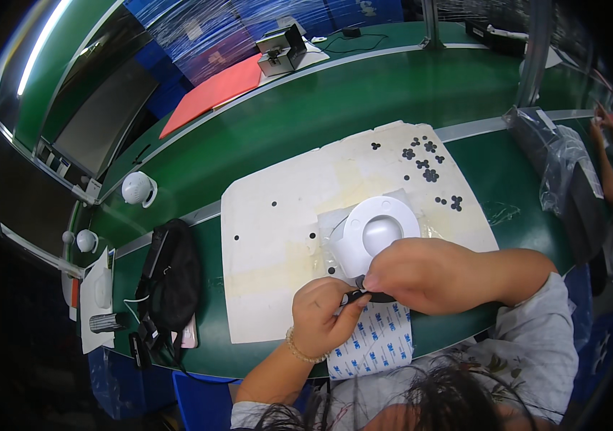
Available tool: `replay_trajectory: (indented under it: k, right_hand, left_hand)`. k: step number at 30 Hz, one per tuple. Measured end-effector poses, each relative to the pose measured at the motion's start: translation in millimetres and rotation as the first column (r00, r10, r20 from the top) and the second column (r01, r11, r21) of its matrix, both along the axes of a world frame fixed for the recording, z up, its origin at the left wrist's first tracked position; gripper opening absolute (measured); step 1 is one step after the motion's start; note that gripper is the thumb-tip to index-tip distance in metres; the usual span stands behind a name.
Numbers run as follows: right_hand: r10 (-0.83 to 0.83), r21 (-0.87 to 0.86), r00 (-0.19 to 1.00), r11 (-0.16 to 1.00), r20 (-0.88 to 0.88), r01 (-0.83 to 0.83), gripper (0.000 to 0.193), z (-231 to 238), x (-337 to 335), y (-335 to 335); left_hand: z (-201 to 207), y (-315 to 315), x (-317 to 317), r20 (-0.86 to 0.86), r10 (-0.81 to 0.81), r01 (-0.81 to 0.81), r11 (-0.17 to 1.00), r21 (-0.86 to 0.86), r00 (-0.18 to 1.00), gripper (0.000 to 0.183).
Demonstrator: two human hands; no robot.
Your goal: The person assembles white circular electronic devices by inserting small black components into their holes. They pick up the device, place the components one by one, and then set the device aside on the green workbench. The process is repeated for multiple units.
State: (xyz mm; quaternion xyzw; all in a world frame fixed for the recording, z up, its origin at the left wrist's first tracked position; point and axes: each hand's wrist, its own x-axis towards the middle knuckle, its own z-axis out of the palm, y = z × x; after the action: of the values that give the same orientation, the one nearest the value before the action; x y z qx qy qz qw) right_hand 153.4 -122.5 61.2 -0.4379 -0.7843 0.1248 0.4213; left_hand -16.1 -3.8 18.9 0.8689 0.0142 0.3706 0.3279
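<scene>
My left hand (324,312) is closed on the edge of a black strip (351,297), just below a white ring-shaped device base (355,248). My right hand (421,276) is pinched at the same spot, with a small dark round pad (360,281) at its fingertips; the fingers partly hide it. Beneath both hands hangs a sheet of white backing paper (372,345) with blue print, over the table's near edge. The white base, with a round opening in its ring, lies on a clear plastic bag on the cream board (263,280).
Several black round pads (430,174) lie loose at the board's far right, a few more at its left. A black bag (171,266) rests on the green table to the left. White rounded devices (138,188) stand beyond it. Plastic-wrapped packages (561,158) are at right, near another person's arm.
</scene>
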Motion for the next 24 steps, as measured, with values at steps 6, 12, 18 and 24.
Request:
replay_trajectory:
  k: [6, 12, 18, 24]
  right_hand:
    - [-0.007, -0.040, 0.994, 0.999, -0.112, 0.003, 0.053, 3, -1, 4]
    - [0.005, -0.021, 1.000, 1.000, -0.021, -0.005, 0.046, 5, 6, 4]
    - [-0.290, -0.162, 0.800, 0.957, -0.525, 0.240, 0.053, -4, 36, 20]
    - [-0.293, -0.219, 0.817, 0.953, -0.497, 0.208, 0.057, -4, 37, 23]
  left_hand:
    - [-6, 4, 2, 0.073, -0.033, 0.031, 0.999, 0.030, 0.997, 0.013]
    - [-5, 1, -1, 0.032, 0.100, -0.102, 0.992, 0.079, 0.994, 0.015]
    - [-10, 0, 2, -0.037, 0.101, -0.087, 0.958, 0.275, 0.994, 0.015]
    - [-9, -1, 0, -0.049, 0.118, -0.098, 0.949, 0.301, 0.992, 0.015]
